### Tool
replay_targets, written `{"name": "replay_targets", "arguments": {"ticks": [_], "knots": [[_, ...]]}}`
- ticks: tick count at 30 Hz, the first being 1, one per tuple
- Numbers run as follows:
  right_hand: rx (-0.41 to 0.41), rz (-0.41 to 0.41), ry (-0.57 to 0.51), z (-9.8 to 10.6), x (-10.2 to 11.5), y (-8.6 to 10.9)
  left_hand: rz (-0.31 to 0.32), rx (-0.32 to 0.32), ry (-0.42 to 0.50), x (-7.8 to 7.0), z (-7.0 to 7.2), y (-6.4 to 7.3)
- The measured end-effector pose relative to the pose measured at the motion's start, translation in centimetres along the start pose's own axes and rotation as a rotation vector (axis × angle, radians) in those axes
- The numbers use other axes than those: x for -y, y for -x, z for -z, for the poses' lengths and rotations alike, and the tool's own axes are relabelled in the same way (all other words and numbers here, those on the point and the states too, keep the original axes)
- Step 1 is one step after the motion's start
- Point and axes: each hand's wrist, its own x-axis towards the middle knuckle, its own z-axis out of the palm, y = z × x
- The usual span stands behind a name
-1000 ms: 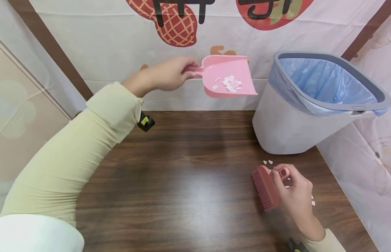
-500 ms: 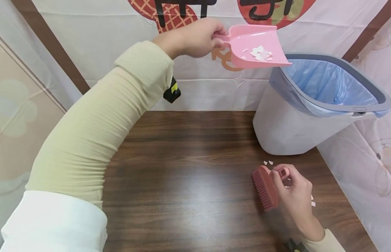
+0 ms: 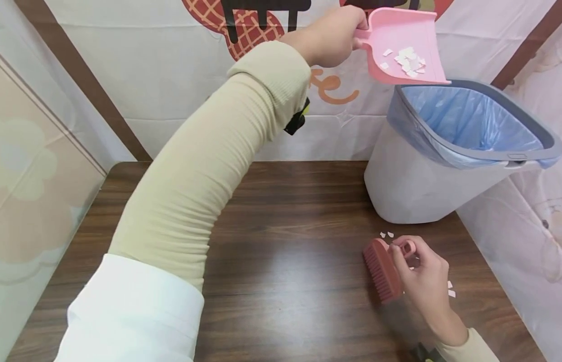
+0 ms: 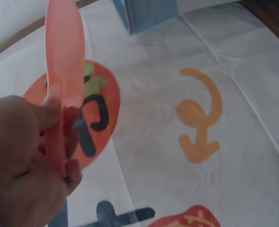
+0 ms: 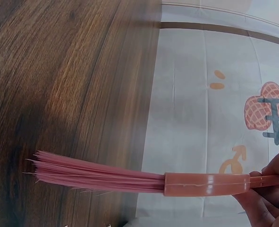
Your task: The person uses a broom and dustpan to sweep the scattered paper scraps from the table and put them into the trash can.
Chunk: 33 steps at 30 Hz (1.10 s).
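My left hand (image 3: 337, 36) grips the handle of a pink dustpan (image 3: 400, 32), raised high at the back. White paper scraps (image 3: 409, 61) lie in a small heap on the pan, whose front lip overlaps the bin's far left rim in the head view. In the left wrist view the dustpan (image 4: 66, 52) shows edge-on, with fingers curled round its handle. Low on the right, my right hand (image 3: 425, 281) pinches the handle of a pink brush (image 3: 385, 271), bristles facing left. The right wrist view has the brush (image 5: 205, 184) side-on, its bristles toward the wooden surface.
A pale bin (image 3: 412, 176) with a grey rim and blue liner (image 3: 480, 120) stands at the back right of the wooden table (image 3: 285, 251). Loose white scraps (image 3: 451, 289) lie around the right hand, with a couple more before the bin. A printed cloth (image 3: 172, 65) hangs behind.
My left hand has carried the dustpan and its scraps up and to the right, from left of the bin to its rim. The right hand and brush have stayed in place.
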Motion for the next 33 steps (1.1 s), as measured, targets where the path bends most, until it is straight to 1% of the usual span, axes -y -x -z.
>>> {"name": "replay_targets", "arguments": {"ticks": [2, 3, 6, 11, 15, 20, 23, 27, 30, 33], "knots": [[0.003, -0.007, 0.004, 0.0, 0.0, 0.0, 0.017, -0.015, -0.032, -0.7, -0.2, -0.3], [0.003, -0.01, 0.003, 0.0, 0.0, 0.0, 0.018, -0.022, -0.061, -1.1, -0.3, -0.5], [0.01, -0.022, 0.006, 0.1, -0.1, 0.0, 0.022, -0.037, -0.097, -2.1, -0.7, -0.8], [0.022, -0.025, 0.015, 0.2, -0.2, 0.0, 0.0, -0.065, -0.169, -3.9, -1.2, -1.4], [0.018, 0.001, 0.02, 0.3, -0.3, -0.1, -0.024, -0.075, -0.233, -5.3, -1.6, -1.8], [0.018, 0.022, 0.028, 0.5, -0.5, 0.0, -0.052, -0.107, -0.301, -6.4, -2.2, -2.0], [0.022, 0.026, 0.025, 0.6, -0.5, -0.1, -0.088, -0.148, -0.349, -6.9, -2.6, -1.9], [0.026, 0.022, 0.02, 0.6, -0.4, -0.1, -0.156, -0.206, -0.433, -7.5, -3.1, -1.8], [0.028, 0.016, 0.015, 0.6, -0.4, -0.1, -0.2, -0.245, -0.461, -7.9, -3.5, -1.8], [0.033, 0.016, 0.013, 0.8, -0.3, -0.2, -0.227, -0.285, -0.483, -8.1, -3.7, -1.9]]}}
